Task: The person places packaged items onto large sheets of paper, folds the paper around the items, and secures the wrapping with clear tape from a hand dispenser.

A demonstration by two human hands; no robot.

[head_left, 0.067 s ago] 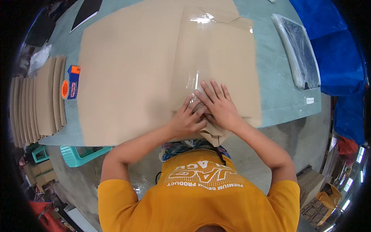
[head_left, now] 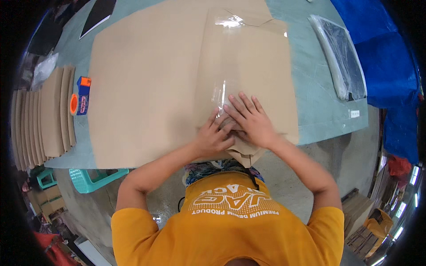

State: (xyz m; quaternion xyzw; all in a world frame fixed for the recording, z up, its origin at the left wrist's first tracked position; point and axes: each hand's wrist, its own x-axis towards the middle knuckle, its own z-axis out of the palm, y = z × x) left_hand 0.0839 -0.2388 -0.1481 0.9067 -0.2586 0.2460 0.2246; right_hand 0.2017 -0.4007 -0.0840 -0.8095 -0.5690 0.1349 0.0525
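Note:
Brown kraft paper [head_left: 142,80] lies across the table, and on its right part rests a flat parcel wrapped in the same paper [head_left: 262,57]. Strips of shiny clear tape [head_left: 223,88] run along the parcel's left half. Both of my hands press on its near end, beside the table's front edge. My left hand [head_left: 214,135] lies on the paper with its fingers apart and slightly bent. Touching it, my right hand [head_left: 253,120] is flat with spread fingers. Below them a folded paper flap [head_left: 245,156] sticks out over the edge; what is under my palms is hidden.
A blue and orange tape dispenser [head_left: 82,95] sits at the left, beside a stack of folded brown cardboard [head_left: 53,115]. A plastic-wrapped dark flat pack [head_left: 339,57] lies at the right of the green table [head_left: 310,88]. Under the front edge stands a turquoise stool [head_left: 93,179].

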